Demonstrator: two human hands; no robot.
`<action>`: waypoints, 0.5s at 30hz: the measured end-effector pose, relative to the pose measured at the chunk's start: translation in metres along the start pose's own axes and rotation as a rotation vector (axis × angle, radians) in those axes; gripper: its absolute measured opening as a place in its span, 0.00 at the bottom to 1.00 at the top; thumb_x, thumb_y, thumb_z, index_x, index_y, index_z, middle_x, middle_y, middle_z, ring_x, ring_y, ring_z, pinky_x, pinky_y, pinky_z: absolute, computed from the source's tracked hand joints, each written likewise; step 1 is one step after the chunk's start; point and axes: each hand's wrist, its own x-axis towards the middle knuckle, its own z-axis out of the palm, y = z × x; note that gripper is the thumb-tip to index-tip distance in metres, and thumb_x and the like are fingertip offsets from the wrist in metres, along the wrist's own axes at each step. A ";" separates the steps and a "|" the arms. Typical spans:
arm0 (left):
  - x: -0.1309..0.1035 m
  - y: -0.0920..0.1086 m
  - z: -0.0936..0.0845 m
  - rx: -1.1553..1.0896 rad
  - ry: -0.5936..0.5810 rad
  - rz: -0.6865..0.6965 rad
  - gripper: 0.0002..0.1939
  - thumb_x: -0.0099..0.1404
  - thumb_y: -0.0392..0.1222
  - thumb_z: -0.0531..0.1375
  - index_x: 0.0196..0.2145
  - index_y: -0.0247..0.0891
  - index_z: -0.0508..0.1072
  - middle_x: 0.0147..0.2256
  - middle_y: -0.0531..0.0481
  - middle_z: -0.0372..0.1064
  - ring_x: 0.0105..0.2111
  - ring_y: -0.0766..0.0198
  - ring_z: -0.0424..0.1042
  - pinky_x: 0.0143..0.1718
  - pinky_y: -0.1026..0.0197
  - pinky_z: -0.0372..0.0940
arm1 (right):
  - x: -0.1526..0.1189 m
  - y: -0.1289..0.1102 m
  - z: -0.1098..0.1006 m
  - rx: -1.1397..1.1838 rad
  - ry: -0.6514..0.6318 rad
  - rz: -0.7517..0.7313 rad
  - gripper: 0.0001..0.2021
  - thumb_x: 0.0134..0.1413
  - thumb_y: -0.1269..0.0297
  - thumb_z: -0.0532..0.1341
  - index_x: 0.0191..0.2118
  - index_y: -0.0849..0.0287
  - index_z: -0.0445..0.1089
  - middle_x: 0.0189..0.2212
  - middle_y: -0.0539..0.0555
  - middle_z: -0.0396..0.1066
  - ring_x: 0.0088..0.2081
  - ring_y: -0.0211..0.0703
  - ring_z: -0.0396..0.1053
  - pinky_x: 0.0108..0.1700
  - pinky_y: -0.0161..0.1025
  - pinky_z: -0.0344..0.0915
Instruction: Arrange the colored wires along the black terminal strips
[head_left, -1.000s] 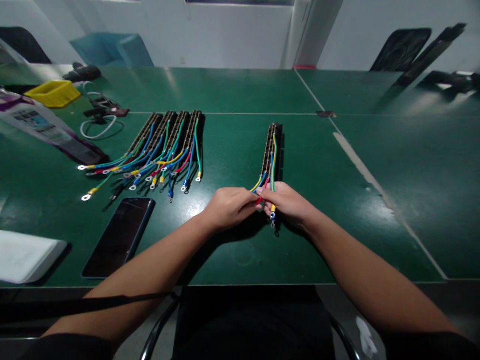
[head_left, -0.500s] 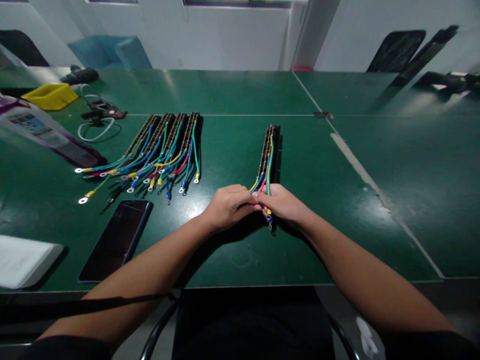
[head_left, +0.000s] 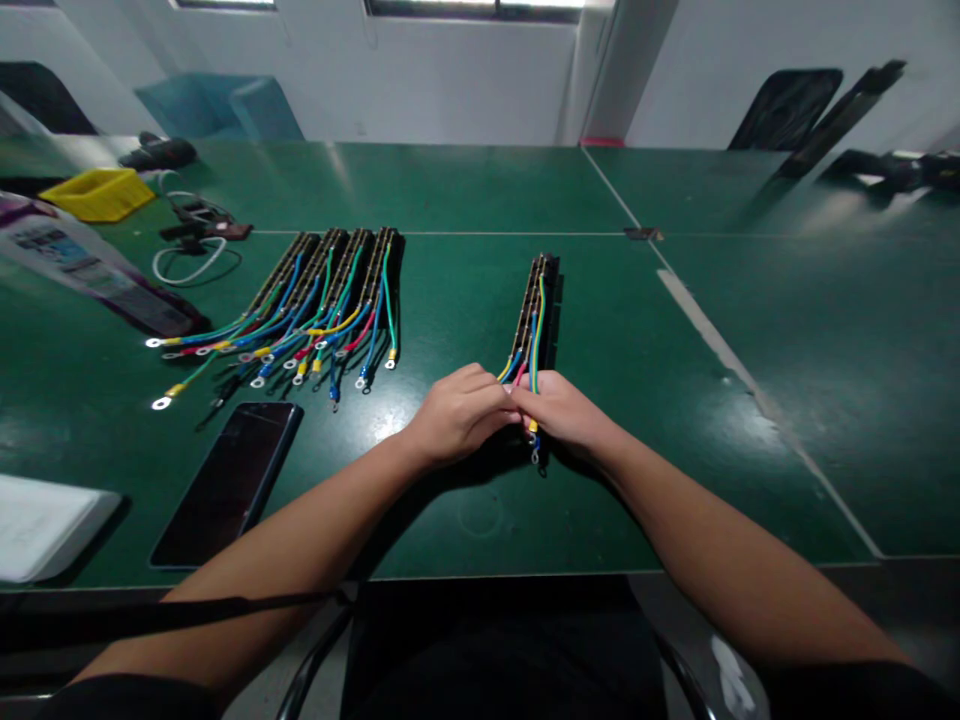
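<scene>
A black terminal block (head_left: pixel 529 302) lies lengthwise on the green table, with yellow, blue, red and green-yellow wires (head_left: pixel 535 352) running from it towards me. My left hand (head_left: pixel 466 412) is closed around the near ends of some of these wires. Against its fingertips, my right hand (head_left: pixel 561 408) pinches the wires too, its thumb across them. Ring lugs (head_left: pixel 535 453) with yellow and blue sleeves poke out below the right hand. Exactly which wire each hand grips is hidden by the fingers.
Several wired terminal blocks (head_left: pixel 341 275) lie side by side on the left, lugs towards me. Nearer are a phone (head_left: pixel 229 485) and a white box (head_left: pixel 52 525). A plastic bottle (head_left: pixel 94 265), yellow bin (head_left: pixel 101 195) and cable (head_left: pixel 191 262) occupy the far left.
Both hands keep their pinch on the wires, almost still. The lugs below the right hand have shifted slightly left, and the whole view has moved a little.
</scene>
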 end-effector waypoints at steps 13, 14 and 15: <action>-0.001 0.002 -0.002 -0.056 0.027 -0.038 0.08 0.67 0.43 0.55 0.35 0.36 0.70 0.32 0.47 0.69 0.33 0.63 0.64 0.38 0.59 0.59 | -0.001 -0.001 0.002 0.098 -0.010 0.024 0.16 0.54 0.56 0.57 0.22 0.61 0.62 0.16 0.48 0.59 0.19 0.32 0.54 0.22 0.32 0.50; -0.002 0.002 -0.001 -0.054 0.033 -0.038 0.08 0.67 0.43 0.55 0.36 0.37 0.70 0.33 0.47 0.69 0.34 0.63 0.64 0.38 0.59 0.59 | -0.001 -0.001 0.002 0.107 -0.010 0.023 0.16 0.54 0.56 0.57 0.22 0.61 0.62 0.16 0.48 0.59 0.19 0.32 0.54 0.22 0.32 0.50; -0.002 0.002 0.000 -0.054 0.035 -0.037 0.08 0.67 0.43 0.55 0.36 0.37 0.70 0.33 0.47 0.69 0.34 0.62 0.64 0.38 0.59 0.59 | -0.001 -0.001 0.002 0.110 -0.008 0.021 0.16 0.54 0.56 0.57 0.22 0.62 0.62 0.16 0.48 0.59 0.19 0.32 0.54 0.22 0.32 0.51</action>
